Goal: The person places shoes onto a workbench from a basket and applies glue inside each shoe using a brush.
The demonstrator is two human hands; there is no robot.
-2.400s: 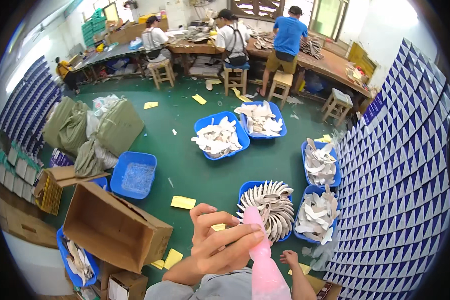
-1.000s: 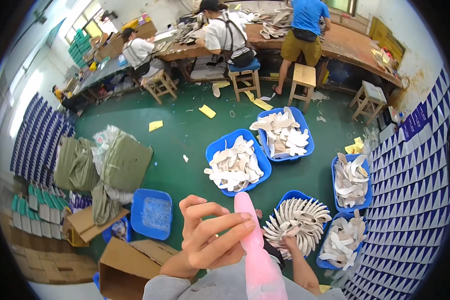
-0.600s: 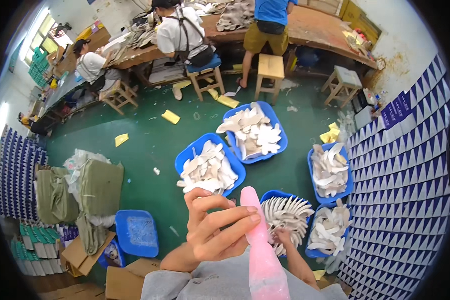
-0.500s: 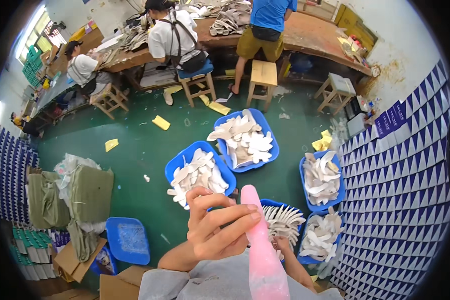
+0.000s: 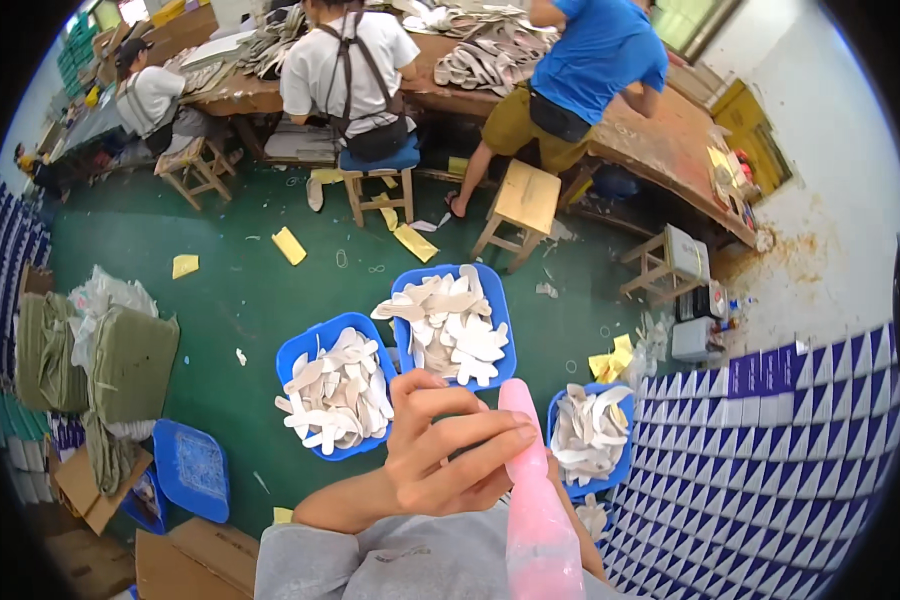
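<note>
My left hand (image 5: 455,440) is in front of my chest. Its fingers are bent and closed on the narrow upper part of a long, smooth pink form (image 5: 532,485) that looks like a shoe last. The form has a rounded tip and a slim waist, and clear film seems to cover its wider lower end. Of my right arm, only a strip of forearm (image 5: 587,548) shows beside the form; its hand is hidden behind it. Beyond my hands, two blue baskets (image 5: 282,362) stand side by side, heaped with white insoles (image 5: 345,390).
Another blue basket (image 5: 625,470) of insoles stands at right, by stacked purple-and-white boxes (image 5: 740,450). Green bundles (image 5: 135,365), an upturned blue basket (image 5: 192,470) and cardboard (image 5: 195,560) lie at left. People work at a long bench (image 5: 660,150); stools (image 5: 520,205) stand before it.
The view has turned, and the baskets sit lower and further left. The basket of fanned insoles and my right hand have gone out of sight. The person in blue leans to the right.
</note>
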